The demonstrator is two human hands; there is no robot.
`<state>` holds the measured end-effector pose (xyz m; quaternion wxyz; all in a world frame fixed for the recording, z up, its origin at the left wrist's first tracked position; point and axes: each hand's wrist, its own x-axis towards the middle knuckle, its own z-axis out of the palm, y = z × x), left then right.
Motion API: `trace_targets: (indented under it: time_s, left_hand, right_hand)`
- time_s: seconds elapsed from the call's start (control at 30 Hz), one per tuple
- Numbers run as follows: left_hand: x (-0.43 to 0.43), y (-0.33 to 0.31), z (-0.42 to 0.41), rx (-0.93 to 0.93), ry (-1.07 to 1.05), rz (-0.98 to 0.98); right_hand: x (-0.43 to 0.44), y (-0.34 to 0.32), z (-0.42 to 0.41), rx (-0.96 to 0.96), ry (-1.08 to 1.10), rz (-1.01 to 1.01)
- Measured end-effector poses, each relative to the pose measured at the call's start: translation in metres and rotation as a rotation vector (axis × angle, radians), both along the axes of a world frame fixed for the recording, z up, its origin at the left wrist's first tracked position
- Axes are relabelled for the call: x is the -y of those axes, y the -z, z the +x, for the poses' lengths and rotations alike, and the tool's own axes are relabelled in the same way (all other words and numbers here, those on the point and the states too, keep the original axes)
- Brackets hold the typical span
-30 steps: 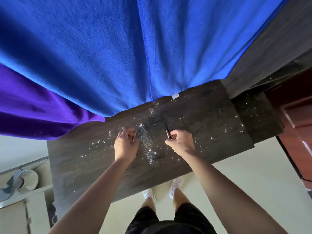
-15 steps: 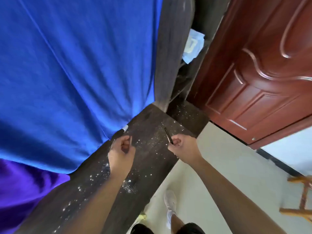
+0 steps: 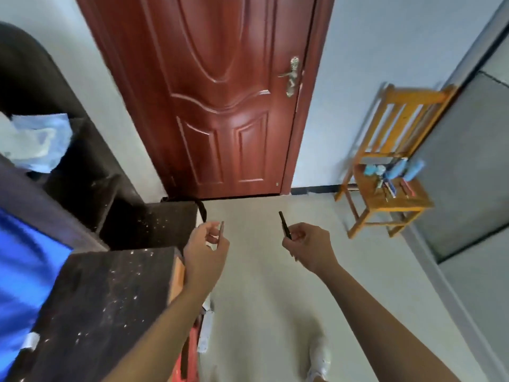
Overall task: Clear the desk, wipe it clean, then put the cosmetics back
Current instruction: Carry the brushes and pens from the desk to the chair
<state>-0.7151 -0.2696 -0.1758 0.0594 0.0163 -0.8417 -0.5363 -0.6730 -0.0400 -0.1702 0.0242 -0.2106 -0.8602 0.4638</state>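
Left hand (image 3: 205, 249) raised over pale floor (image 3: 264, 285), fingers curled loosely around a thin grey stick-shaped cosmetic (image 3: 221, 233), pinched upright between thumb and fingertips. Right hand (image 3: 308, 244) level with it and well apart, closed in a pinch on a slim black cosmetic pencil (image 3: 285, 226), tip slanting up and to the left. Dark wooden desk (image 3: 104, 299) at lower left, top speckled with white powder, just beside the left forearm. Blue cloth (image 3: 24, 271) hanging at the far left edge. Red-brown panelled door (image 3: 220, 106) straight ahead, shut. Yellow wooden chair (image 3: 385, 194) to the right against the wall, seat loaded with blurred blue bottles and small cosmetics (image 3: 396, 172). White shoes visible below on the floor.
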Motion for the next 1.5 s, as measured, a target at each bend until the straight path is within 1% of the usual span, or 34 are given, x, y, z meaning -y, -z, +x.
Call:
trace_targets:
  time_s: [0.17,0.27,0.43,0.67,0.83,1.07,1.2,1.33,1.4,1.5]
  left_hand:
    - [-0.142,-0.002,-0.025,-0.018,0.096,-0.019]
    - [-0.237,-0.004,-0.043,0.001,0.154,-0.001]
    - [-0.381,-0.014,-0.072,-0.048,0.273,0.009]
    - [-0.518,-0.010,-0.136,-0.013,0.386,0.024]
    - [-0.611,0.005,-0.214,0.012,0.429,0.038]
    - [-0.754,0.008,-0.318,0.069,0.533,-0.006]
    - [-0.827,0.021,-0.349,0.112,0.530,-0.066]
    - [-0.892,0.060,-0.365,0.198,0.487,-0.105]
    - [-0.921,0.088,-0.369,0.253,0.449,-0.154]
    - [-0.959,0.126,-0.370,0.312,0.348,-0.205]
  right_hand:
    - [-0.124,0.002,0.005,-0.007,0.108,-0.037]
    - [-0.211,-0.004,-0.006,-0.012,0.145,-0.046]
    - [-0.344,-0.015,-0.028,-0.035,0.221,-0.051]
    - [-0.483,-0.002,-0.077,-0.025,0.325,-0.067]
    - [-0.570,0.016,-0.138,-0.032,0.420,-0.054]
    - [-0.692,0.020,-0.222,0.056,0.520,-0.002]
    - [-0.758,0.036,-0.245,0.078,0.568,-0.054]
    - [-0.827,0.073,-0.266,0.143,0.558,-0.109]
    - [-0.864,0.100,-0.278,0.177,0.523,-0.130]
    - [-0.910,0.141,-0.299,0.229,0.411,-0.133]
